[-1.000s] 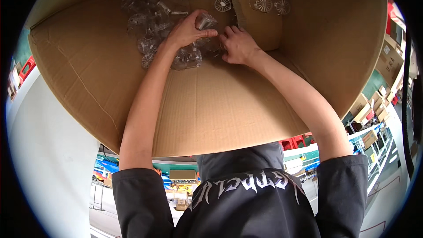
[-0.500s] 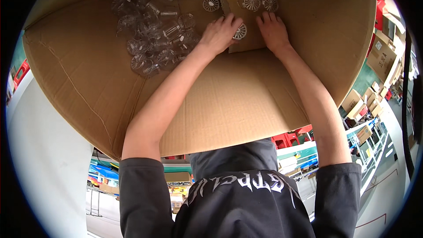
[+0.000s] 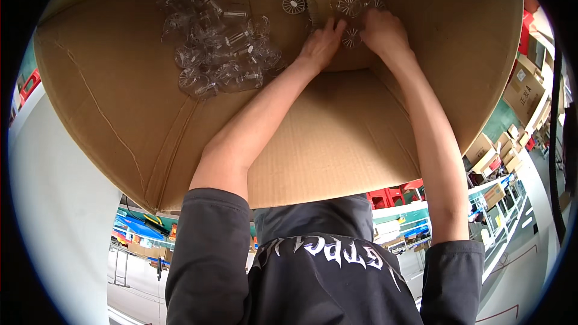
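Inside a large cardboard box, a clear plastic piece with a round, spoked face (image 3: 351,38) sits between my two hands. My left hand (image 3: 322,45) is just to its left, fingers a little apart and seemingly free of it. On the other side, the curled fingers of my right hand (image 3: 385,33) rest against the piece's right edge; their tips are partly hidden. Just beyond, another spoked piece (image 3: 349,5) belongs to rows of similar ones standing face up. One more piece (image 3: 376,5) is partly covered by my right hand.
A heap of loose clear plastic pieces (image 3: 220,48) lies on the left, several on their sides. The near wall of the cardboard box (image 3: 319,138) rises below my forearms. Outside are red stools (image 3: 388,197) and stacked cartons (image 3: 524,90).
The spoked piece at my left hand has shifted right, and my left hand has drawn off its edge. My right hand has curled its fingers in beside the piece.
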`<state>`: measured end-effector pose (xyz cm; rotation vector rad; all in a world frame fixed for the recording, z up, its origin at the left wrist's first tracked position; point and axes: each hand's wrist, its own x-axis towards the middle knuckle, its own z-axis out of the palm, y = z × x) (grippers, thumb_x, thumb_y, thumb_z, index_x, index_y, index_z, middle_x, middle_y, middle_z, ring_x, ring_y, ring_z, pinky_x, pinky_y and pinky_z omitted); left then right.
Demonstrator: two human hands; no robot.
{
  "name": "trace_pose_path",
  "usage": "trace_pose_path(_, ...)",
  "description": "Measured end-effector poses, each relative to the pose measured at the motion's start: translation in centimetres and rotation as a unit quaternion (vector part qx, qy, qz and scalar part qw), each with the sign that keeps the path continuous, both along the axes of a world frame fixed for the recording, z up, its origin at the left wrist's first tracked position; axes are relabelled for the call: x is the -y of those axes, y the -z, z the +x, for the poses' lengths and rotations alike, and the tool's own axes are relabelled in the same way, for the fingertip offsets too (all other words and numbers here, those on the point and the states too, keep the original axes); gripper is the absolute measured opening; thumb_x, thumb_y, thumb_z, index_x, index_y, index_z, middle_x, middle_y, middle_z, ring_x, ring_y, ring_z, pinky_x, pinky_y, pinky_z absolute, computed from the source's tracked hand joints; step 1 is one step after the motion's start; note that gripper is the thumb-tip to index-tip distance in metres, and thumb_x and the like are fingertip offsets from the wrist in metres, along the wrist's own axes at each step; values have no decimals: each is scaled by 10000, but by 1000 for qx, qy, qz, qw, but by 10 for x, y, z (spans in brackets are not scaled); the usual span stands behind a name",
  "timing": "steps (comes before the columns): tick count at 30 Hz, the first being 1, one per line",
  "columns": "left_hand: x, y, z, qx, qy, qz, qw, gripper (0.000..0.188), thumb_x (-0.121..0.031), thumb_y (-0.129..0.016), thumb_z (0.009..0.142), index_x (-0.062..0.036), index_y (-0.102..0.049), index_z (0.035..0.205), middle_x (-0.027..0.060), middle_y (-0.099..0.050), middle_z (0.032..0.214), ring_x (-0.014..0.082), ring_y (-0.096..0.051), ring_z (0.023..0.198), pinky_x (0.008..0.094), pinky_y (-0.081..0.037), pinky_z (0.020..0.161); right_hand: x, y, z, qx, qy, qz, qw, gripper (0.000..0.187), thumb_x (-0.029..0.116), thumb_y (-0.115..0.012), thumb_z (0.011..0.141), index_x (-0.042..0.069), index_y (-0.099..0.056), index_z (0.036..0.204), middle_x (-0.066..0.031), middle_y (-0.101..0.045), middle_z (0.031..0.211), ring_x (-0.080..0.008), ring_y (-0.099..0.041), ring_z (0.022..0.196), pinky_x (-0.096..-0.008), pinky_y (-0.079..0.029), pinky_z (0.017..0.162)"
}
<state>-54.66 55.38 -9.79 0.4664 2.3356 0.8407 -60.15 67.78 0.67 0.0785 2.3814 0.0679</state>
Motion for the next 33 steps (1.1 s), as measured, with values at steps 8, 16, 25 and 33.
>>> trace_pose_path(8,-1,18,-7,39,-69,-23,997,323,-73,-528,790,-27,-515,1110,228,-602,920,447,-595,719,483,-494,651,-11,-62,-34,-92,159,-146,972,206,163,-534,749,30,-635,870,-158,-655,793,-348,-609,700,-399,-495,630)
trace_pose_path(16,17,-21,-4,179,-85,-1,980,189,-91,-512,760,-16,-661,848,179,-655,870,372,-623,810,427,-509,664,41,-68,-19,-28,63,-270,960,164,118,-547,748,14,-611,858,-109,-623,702,-263,-567,607,-348,-455,587)
trace_pose_path(25,168,-25,-35,-152,244,-246,926,439,-187,-624,708,-105,-562,1135,83,-606,1080,260,-514,989,384,-420,812,137,49,3,58,33,-254,965,438,249,-615,735,38,-540,1111,-194,-642,892,-353,-616,818,-411,-494,714)
trace_pose_path(33,188,-22,-49,-165,146,-258,941,467,-175,-656,679,-132,-579,1138,98,-605,1081,257,-489,1044,413,-369,852,161,105,42,120,70,-223,965,688,359,-699,637,33,-498,1208,-214,-603,1045,-354,-570,982,-409,-480,819)
